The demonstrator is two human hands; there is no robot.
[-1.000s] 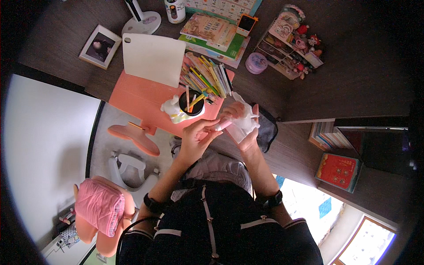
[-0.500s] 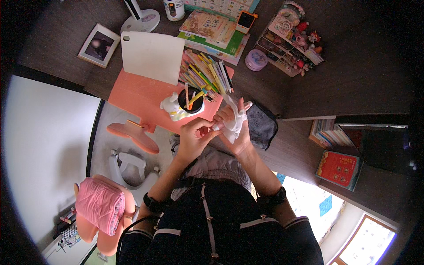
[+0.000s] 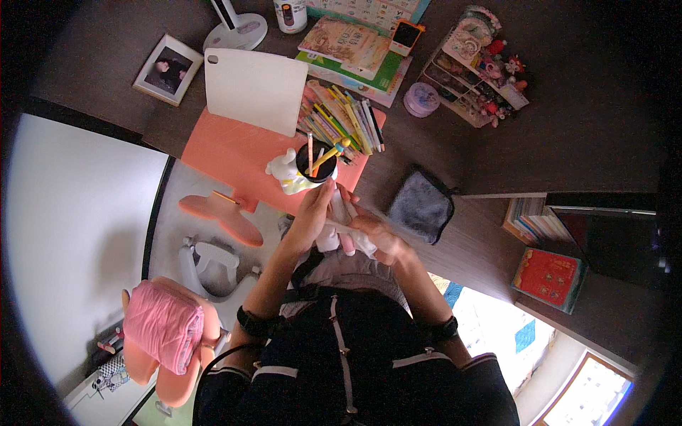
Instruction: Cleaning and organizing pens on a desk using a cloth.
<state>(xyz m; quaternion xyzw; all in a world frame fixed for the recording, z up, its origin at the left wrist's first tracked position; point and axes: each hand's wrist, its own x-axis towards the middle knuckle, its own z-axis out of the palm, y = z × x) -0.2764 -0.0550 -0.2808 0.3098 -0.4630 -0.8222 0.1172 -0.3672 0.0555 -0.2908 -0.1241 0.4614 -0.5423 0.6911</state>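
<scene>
My left hand (image 3: 310,216) is raised just below the pen cup, thumb upward and fingers stretched out, with the tissue against its palm and fingers. A crumpled white tissue (image 3: 363,243) lies between my two hands. My right hand (image 3: 383,238) is closed on it, close beside the left hand and slightly blurred by motion. Just above the hands stands a white animal-shaped pen cup (image 3: 285,169) with a black opening. It holds a yellow pen (image 3: 329,157) with a round blue top and a few other pencils.
Many pencils and pens (image 3: 341,117) lie on the pink desk (image 3: 234,145), beside a white board (image 3: 252,89). To the right are a dark grey pouch (image 3: 423,206) and a round lilac tin (image 3: 422,99). Books (image 3: 344,46) lie behind. A pink chair (image 3: 177,383) stands at lower left.
My right hand has turned from an upright open palm to a grip on the tissue and moved lower. My left hand has let go of its pinch and stretched out its fingers.
</scene>
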